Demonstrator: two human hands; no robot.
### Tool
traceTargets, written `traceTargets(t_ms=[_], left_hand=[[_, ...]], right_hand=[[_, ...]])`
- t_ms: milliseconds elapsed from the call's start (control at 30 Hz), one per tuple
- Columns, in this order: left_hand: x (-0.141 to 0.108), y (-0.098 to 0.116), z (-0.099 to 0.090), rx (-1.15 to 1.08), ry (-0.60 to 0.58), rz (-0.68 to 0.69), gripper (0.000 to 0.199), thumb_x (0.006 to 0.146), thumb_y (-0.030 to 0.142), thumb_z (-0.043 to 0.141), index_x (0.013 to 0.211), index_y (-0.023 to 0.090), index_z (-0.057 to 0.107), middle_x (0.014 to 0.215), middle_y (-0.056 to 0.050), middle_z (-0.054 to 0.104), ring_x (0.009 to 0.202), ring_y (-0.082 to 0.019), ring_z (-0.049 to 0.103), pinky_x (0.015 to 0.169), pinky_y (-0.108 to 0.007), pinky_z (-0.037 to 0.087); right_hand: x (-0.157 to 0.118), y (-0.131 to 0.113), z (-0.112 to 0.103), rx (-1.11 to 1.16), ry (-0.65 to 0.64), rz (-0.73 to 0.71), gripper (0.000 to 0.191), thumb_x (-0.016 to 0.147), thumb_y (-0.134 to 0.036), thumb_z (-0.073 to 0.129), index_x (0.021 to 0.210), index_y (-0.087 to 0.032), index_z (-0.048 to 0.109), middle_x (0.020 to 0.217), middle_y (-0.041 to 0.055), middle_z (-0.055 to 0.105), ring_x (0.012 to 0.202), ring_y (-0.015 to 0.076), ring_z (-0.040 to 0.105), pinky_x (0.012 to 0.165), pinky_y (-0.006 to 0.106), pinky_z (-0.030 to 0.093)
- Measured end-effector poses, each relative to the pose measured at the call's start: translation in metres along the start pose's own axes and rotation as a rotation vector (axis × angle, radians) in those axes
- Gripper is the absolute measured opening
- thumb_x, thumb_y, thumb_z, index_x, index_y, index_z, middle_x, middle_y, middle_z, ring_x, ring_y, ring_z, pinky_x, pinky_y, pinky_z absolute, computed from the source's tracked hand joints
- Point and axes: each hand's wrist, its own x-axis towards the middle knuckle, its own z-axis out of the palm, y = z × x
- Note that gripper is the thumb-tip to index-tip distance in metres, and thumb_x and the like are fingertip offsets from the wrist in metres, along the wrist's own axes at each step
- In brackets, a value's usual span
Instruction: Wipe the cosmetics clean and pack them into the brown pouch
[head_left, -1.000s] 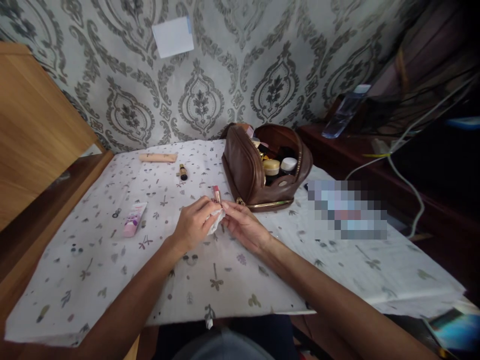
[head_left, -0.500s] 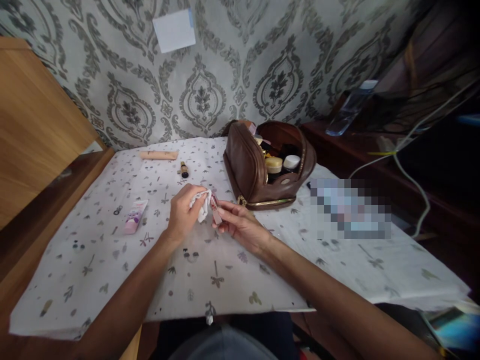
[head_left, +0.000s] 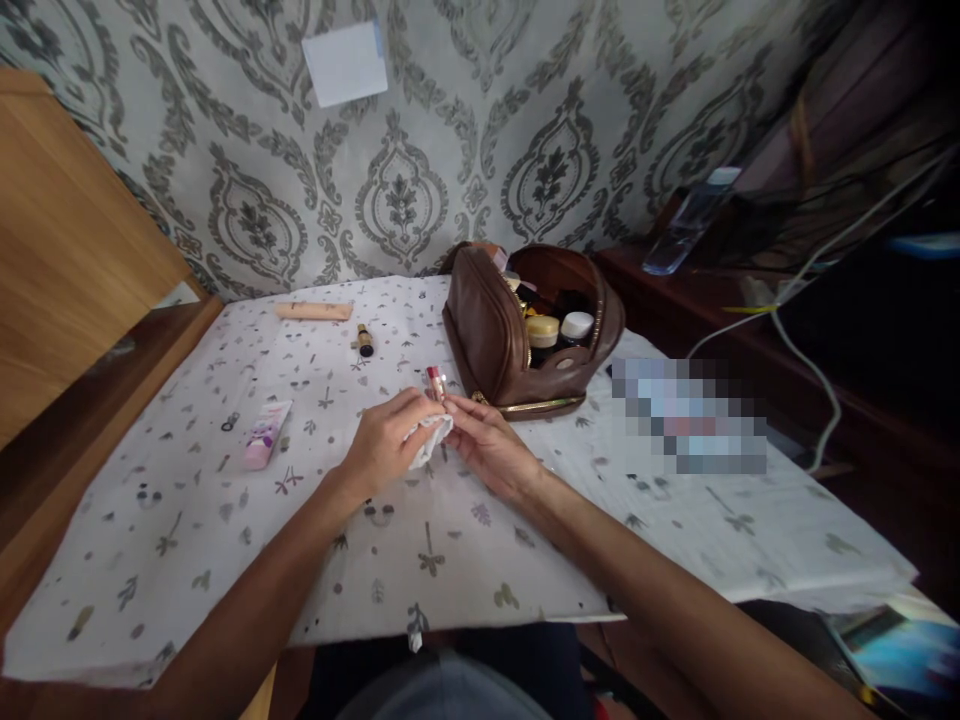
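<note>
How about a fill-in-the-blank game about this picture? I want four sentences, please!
1. The crumpled white cloth is in the ____ hand.
2. The open bag is coloured ____.
3. Inside it, beside a yellowish lid, there is a ____ lid.
4. In the picture, the clear bottle is to the ____ of the bag.

Missing words: left; brown; white; right.
</note>
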Motion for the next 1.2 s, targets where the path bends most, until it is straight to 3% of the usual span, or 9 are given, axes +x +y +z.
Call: traceTargets(t_ms=[67,200,300,700,800,1000,1200], left_hand=[[0.001,-0.002,-0.002,0.025,0.066,-0.038,0.012,0.095,0.02,0.053,0.097,0.019,0.065,0.085,-0.002,0.065,0.078,-0.014,0.063,0.071,-0.023,0.048],[0.004,-0.007,-0.008,0.042,0.23,-0.15,0.011,0.094,0.019,0.054,0.095,0.019,0.064,0.085,-0.001,0.066,0.08,-0.014,0.063,0.075,-0.024,0.049],[0.005,-0.01,-0.012,0.033,0.276,-0.182,0.011,0.093,0.017,0.054,0.093,0.018,0.065,0.085,-0.001,0.066,0.08,-0.014,0.062,0.076,-0.025,0.048],[0.004,0.002,-0.005,-0.02,0.065,-0.009,0.012,0.093,0.014,0.055,0.095,0.019,0.065,0.083,-0.001,0.062,0.078,-0.014,0.061,0.07,-0.023,0.048],[0.005,0.0,-0.006,-0.029,0.106,-0.04,0.011,0.093,0.016,0.054,0.096,0.019,0.065,0.084,-0.001,0.065,0.08,-0.014,0.063,0.073,-0.025,0.048],[0.005,-0.01,-0.013,0.027,0.326,-0.285,0.011,0.093,0.022,0.054,0.098,0.019,0.063,0.091,-0.001,0.07,0.085,-0.016,0.065,0.079,-0.026,0.049],[0.003,0.001,-0.012,-0.095,0.136,-0.227,0.01,0.089,0.024,0.056,0.097,0.021,0.061,0.09,0.0,0.07,0.08,-0.015,0.065,0.075,-0.024,0.05]], right_hand=[[-0.001,0.001,-0.001,-0.034,-0.048,0.018,0.036,0.066,-0.042,0.088,0.089,-0.017,0.076,0.076,-0.0007,0.068,0.068,0.009,0.06,0.064,0.02,0.05],[-0.003,0.003,-0.003,-0.044,-0.113,0.069,0.047,0.071,-0.041,0.085,0.111,-0.022,0.071,0.077,-0.0004,0.069,0.064,0.0108,0.063,0.056,0.021,0.048],[-0.004,0.004,-0.003,-0.03,-0.136,0.095,0.054,0.072,-0.041,0.084,0.12,-0.023,0.066,0.076,0.0001,0.07,0.065,0.0118,0.065,0.057,0.021,0.048],[0.001,0.0,-0.001,0.054,-0.013,0.009,0.035,0.068,-0.026,0.087,0.101,-0.022,0.076,0.097,-0.0002,0.074,0.081,0.0082,0.065,0.074,0.018,0.054],[0.0,-0.002,-0.002,0.031,-0.048,0.027,0.032,0.069,-0.026,0.086,0.098,-0.018,0.077,0.088,0.0012,0.075,0.077,0.0083,0.066,0.073,0.017,0.054],[-0.004,-0.005,-0.001,0.038,-0.141,0.144,0.037,0.07,-0.035,0.086,0.098,-0.015,0.074,0.086,0.0067,0.077,0.068,0.0106,0.069,0.058,0.017,0.052],[-0.007,-0.003,0.0,-0.003,-0.115,0.075,0.037,0.069,-0.038,0.087,0.095,-0.017,0.07,0.078,0.0018,0.072,0.064,0.009,0.066,0.056,0.016,0.047]])
